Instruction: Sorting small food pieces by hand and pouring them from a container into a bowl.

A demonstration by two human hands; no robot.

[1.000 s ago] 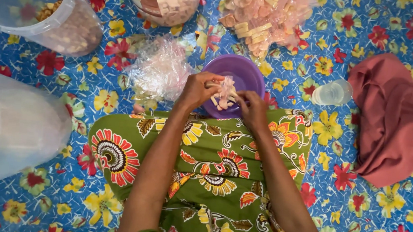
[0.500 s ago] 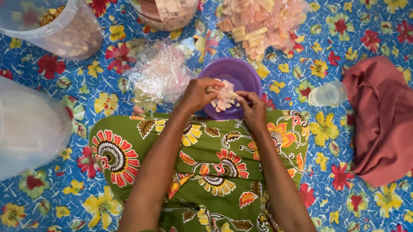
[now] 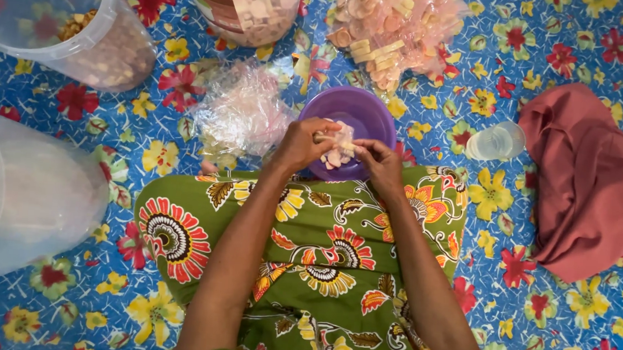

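Observation:
My left hand [image 3: 300, 145] and my right hand [image 3: 380, 161] meet over a purple plastic bowl [image 3: 360, 109] and both pinch a small clear bag of pale snack pieces [image 3: 338, 149]. The bag hangs just above the bowl's near rim. My forearms reach forward over my lap, which is covered in green patterned cloth [image 3: 319, 270]. Left of the bowl lies a crumpled heap of thin clear bags [image 3: 243, 112].
A pile of filled clear snack packets [image 3: 395, 20] lies behind the bowl. A tub of biscuits [image 3: 247, 2] stands at the back, a clear bucket [image 3: 66, 26] at the far left, a big translucent container [image 3: 25, 199] at the near left. A small clear cup [image 3: 496, 142] and a maroon cloth [image 3: 595, 187] lie at the right, all on a blue flowered mat [image 3: 557, 316].
Both hands have stayed over the bowl, working the small bag between the fingers; the bag has turned slightly. Nothing else has moved.

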